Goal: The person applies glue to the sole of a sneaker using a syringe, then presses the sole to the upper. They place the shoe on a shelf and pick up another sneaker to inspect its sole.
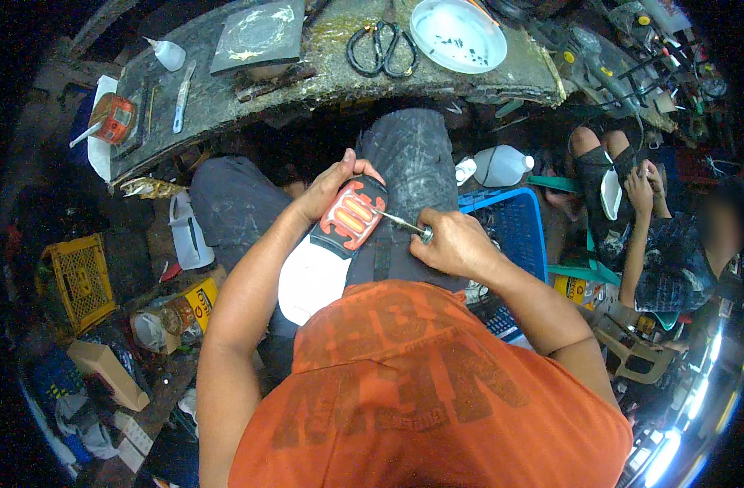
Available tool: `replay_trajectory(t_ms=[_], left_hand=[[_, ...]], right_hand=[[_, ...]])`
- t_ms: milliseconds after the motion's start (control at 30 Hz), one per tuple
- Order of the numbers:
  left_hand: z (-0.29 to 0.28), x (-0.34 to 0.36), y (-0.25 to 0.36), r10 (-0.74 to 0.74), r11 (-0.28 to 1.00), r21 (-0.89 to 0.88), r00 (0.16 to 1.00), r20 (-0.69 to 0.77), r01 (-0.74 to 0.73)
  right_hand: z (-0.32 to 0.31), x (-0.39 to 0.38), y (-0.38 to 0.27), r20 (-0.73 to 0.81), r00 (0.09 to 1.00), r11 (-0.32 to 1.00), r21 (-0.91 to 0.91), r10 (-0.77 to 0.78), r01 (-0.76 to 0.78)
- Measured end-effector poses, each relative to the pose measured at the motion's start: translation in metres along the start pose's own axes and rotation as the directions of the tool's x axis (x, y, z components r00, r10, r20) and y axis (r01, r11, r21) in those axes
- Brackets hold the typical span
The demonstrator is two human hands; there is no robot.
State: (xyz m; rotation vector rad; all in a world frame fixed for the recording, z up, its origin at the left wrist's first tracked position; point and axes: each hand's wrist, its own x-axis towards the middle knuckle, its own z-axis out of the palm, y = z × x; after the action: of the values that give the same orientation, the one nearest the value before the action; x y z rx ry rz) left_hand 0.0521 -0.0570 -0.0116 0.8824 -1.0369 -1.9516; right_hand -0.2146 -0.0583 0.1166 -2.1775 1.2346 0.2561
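In my lap lies a shoe [313,281] with a white front part and a black, red and orange patterned sole [357,213] turned upward. My left hand [333,185] is closed around its far end, thumb and fingers at the edge. My right hand [455,242] grips the handle of an awl [398,220]. The awl's thin metal shaft points left, and its tip meets the sole's right edge; whether it has gone in I cannot tell.
Ahead is a worn workbench [331,85] with black-handled scissors [382,50], a white basin [458,37], a blue-handled knife [182,98] and a squeeze bottle [167,54]. A blue basket [538,236] stands right of my legs, near a jug [504,166]. Another person [673,260] sits at the right.
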Motion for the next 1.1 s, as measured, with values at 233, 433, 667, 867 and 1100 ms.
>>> replay_trajectory(t_ms=[233,433,667,867,1100], left_hand=[[0.001,0.0,0.002,-0.016,1.0,-0.011,1.0,-0.016,0.016],[0.003,-0.001,0.003,-0.019,1.0,0.0,0.999,-0.03,0.019],[-0.004,0.001,-0.003,0.059,0.942,-0.334,0.998,0.035,-0.044],[-0.006,0.007,-0.008,0.107,0.899,-0.43,0.994,0.033,-0.083],[-0.005,0.007,-0.009,0.104,0.893,-0.443,0.994,0.031,-0.08]], right_hand=[[0.003,-0.003,-0.002,0.0,0.999,0.998,-0.048,-0.044,0.044],[0.005,0.0,0.001,-0.033,0.998,0.998,-0.039,-0.052,0.051],[0.003,-0.002,-0.002,-0.053,0.994,0.996,0.002,-0.093,0.093],[-0.002,0.008,-0.004,-0.083,0.996,0.996,0.084,0.024,-0.017],[0.001,0.011,-0.005,-0.075,0.997,0.999,0.051,0.013,-0.009]])
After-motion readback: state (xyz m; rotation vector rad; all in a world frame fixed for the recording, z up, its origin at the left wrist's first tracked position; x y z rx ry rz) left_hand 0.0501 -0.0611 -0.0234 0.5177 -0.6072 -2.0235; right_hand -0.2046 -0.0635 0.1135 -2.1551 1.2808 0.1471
